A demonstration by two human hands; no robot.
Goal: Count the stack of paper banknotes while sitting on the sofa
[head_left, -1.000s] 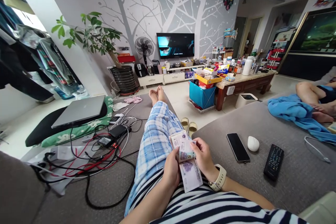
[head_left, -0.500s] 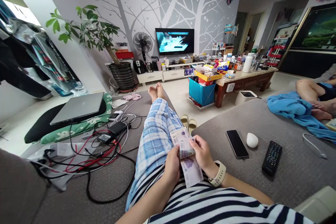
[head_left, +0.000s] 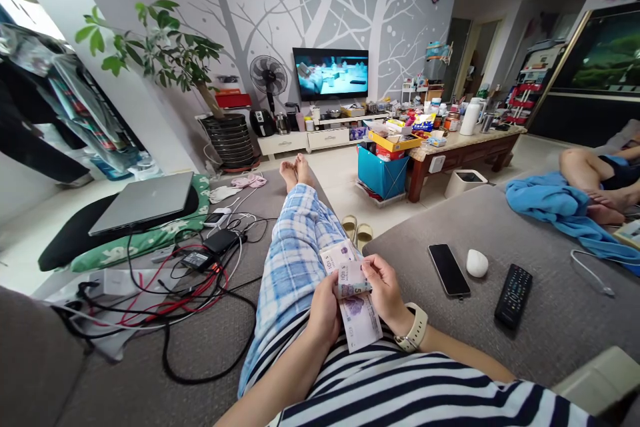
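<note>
Above my lap, several purple-and-white banknotes point(head_left: 361, 324) marked with a 5 are gripped between both hands. My left hand point(head_left: 325, 307) is closed on their left side, the thumb pressed on top. Fingers of my right hand point(head_left: 385, 292) pinch the upper right edge of a folded or bent note that lies across the others. One end of the notes reaches up over the plaid trousers, and another hangs down toward the striped shirt. How many notes there are is hidden by the overlap. A pale watch point(head_left: 414, 328) circles my right wrist.
On the sofa to the right lie a phone point(head_left: 449, 271), a white rounded case point(head_left: 477, 263) and a remote control point(head_left: 513, 295). Tangled cables point(head_left: 200, 297) and a laptop point(head_left: 145, 200) lie to the left. Another person's legs point(head_left: 585, 173) show at far right, beside a blue cloth point(head_left: 545, 203).
The view has shifted slightly. Both hands keep hold of the banknotes in nearly the same place, and the bent note's face is turned a little differently.
</note>
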